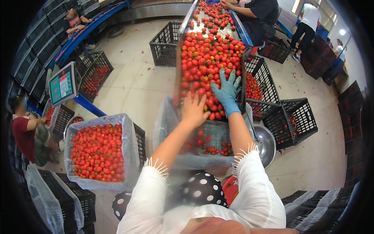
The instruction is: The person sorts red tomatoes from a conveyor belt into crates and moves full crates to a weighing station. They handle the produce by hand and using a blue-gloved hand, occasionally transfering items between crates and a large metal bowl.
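I see both forearms reaching straight ahead from white fringed sleeves, my bare left hand [193,110] lying palm down with fingers loosely together, my right hand [226,90] in a blue glove, palm down, fingers spread wide.

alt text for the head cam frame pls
Both hands, bare left hand and blue-gloved right hand, rest on small red tomatoes at the end of a sorting trough, above a plastic-lined crate. A fuller lined crate sits left.
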Demonstrator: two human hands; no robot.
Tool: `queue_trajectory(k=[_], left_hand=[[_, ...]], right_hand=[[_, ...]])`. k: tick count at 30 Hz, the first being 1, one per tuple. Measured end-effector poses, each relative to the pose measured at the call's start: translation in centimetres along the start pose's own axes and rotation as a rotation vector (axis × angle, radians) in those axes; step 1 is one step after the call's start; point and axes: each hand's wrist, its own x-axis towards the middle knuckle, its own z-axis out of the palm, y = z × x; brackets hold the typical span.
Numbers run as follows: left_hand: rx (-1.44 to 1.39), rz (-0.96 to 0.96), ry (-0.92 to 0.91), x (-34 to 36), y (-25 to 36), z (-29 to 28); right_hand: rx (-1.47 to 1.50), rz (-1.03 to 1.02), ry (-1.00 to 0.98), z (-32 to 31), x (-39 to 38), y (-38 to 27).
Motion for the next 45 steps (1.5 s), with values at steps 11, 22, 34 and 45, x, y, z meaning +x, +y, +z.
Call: queue_trajectory(k=[11, 22, 34, 45], left_hand=[[-0.11, -0.051, 0.066, 2.2, -1.5, -1.1], [0.001, 0.102, -0.031, -3.2, 0.3, -1.9], [0.07, -0.145, -0.009, 8.9, -0.6, -1.4], [-0.005, -0.011, -0.17, -2.7, -0.3, -1.4]], right_hand=[[-0.082, -0.234, -0.227, -2.1, -7.6, -0.3], [0.078, -0.152, -0.273, -5.1, -10.5, 2.3], [-0.005, 0.06, 0.093, -1.3, 1.7, 0.0], [-0.054, -0.197, -0.285, -2.3, -5.4, -0.9]])
